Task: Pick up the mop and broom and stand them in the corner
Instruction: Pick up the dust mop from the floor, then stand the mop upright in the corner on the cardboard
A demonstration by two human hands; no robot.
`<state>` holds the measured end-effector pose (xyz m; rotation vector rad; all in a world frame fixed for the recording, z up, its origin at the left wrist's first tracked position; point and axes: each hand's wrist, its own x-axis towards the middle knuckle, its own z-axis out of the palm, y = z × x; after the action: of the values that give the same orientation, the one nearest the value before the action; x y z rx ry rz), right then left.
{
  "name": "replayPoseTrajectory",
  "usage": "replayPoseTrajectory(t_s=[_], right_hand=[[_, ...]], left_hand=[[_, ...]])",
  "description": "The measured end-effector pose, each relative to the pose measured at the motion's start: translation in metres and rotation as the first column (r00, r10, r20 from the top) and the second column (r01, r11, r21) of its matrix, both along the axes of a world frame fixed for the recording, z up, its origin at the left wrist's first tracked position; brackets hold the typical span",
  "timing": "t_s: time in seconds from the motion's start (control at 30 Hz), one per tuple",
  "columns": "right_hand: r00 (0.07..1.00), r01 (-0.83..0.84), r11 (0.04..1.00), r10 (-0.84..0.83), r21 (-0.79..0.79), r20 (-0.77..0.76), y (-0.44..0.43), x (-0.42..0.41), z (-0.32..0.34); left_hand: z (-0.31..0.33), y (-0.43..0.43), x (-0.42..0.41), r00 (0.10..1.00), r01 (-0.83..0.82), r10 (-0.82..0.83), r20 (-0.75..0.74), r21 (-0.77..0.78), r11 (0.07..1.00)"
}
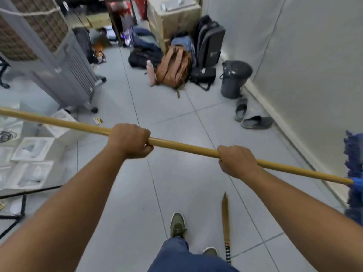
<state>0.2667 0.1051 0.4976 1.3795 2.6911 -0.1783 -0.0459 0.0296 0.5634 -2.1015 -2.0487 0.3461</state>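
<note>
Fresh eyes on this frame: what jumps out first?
The mop, its yellow handle held level across mid-frame by the left hand and the right hand, both in a closed grip, with the blue mop head at the right edge. Next, the broom lying on the floor tiles beside the person's shoes. Farther back, a brown backpack and a dark bin near the wall.

You stand on a grey tiled floor [176, 114] with a pale wall [304, 55] at your right. Ahead, bags [173, 67] and a bin [234, 79] sit near a cooler [59, 65].
</note>
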Motion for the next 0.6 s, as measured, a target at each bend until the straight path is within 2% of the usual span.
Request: replayPoseTrajectory(t_s=[0.07, 0.13, 0.17, 0.2, 0.27, 0.3, 0.33, 0.37, 0.4, 0.43, 0.47, 0.5, 0.6], right_hand=[[0.999, 0.039, 0.998, -0.038, 0.039, -0.026, -0.001, 0.003, 0.022], [0.992, 0.103, 0.992, -0.097, 0.068, -0.077, -0.001, 0.012, 0.046], [0.985, 0.140, 0.988, -0.132, 0.068, -0.108, 0.000, 0.018, 0.057], [0.976, 0.170, 0.983, -0.157, 0.072, -0.151, 0.002, 0.024, 0.066], [0.947, 0.244, 0.966, -0.218, 0.089, -0.234, 0.002, 0.042, 0.089], [0.927, 0.285, 0.954, -0.250, 0.091, -0.279, 0.003, 0.049, 0.098], [0.903, 0.321, 0.943, -0.277, 0.090, -0.329, 0.004, 0.056, 0.104], [0.872, 0.367, 0.927, -0.311, 0.083, -0.377, 0.002, 0.065, 0.113], [0.848, 0.389, 0.917, -0.320, 0.086, -0.421, 0.001, 0.072, 0.117], [0.821, 0.418, 0.905, -0.336, 0.085, -0.461, 0.000, 0.079, 0.122], [0.795, 0.431, 0.899, -0.336, 0.080, -0.504, -0.003, 0.088, 0.127], [0.768, 0.438, 0.897, -0.343, 0.053, -0.541, -0.006, 0.096, 0.130], [0.647, 0.496, 0.863, -0.445, -0.101, -0.619, -0.016, 0.129, 0.138]], left_hand=[[0.041, 0.008, 0.007, 0.998, 0.055, -0.052, -0.045, 0.091, 0.994], [0.073, 0.016, 0.019, 0.987, 0.146, -0.122, -0.107, 0.261, 0.954], [0.083, 0.020, 0.028, 0.989, 0.134, -0.104, -0.100, 0.369, 0.920], [0.090, 0.025, 0.039, 0.998, 0.066, -0.059, -0.028, 0.477, 0.877], [0.108, 0.032, 0.079, 0.956, -0.175, -0.030, 0.293, 0.646, 0.743], [0.116, 0.037, 0.100, 0.840, -0.343, -0.096, 0.534, 0.660, 0.668], [0.125, 0.041, 0.120, 0.598, -0.498, -0.244, 0.764, 0.592, 0.633], [0.138, 0.047, 0.142, 0.223, -0.584, -0.392, 0.893, 0.444, 0.679], [0.150, 0.053, 0.158, -0.189, -0.569, -0.434, 0.881, 0.262, 0.780], [0.164, 0.059, 0.171, -0.514, -0.448, -0.376, 0.771, 0.132, 0.884], [0.177, 0.067, 0.188, -0.706, -0.275, -0.248, 0.664, 0.066, 0.959], [0.188, 0.072, 0.202, -0.788, -0.134, -0.138, 0.600, 0.052, 0.990], [0.213, 0.086, 0.249, -0.797, 0.144, 0.070, 0.600, 0.077, 0.987]])
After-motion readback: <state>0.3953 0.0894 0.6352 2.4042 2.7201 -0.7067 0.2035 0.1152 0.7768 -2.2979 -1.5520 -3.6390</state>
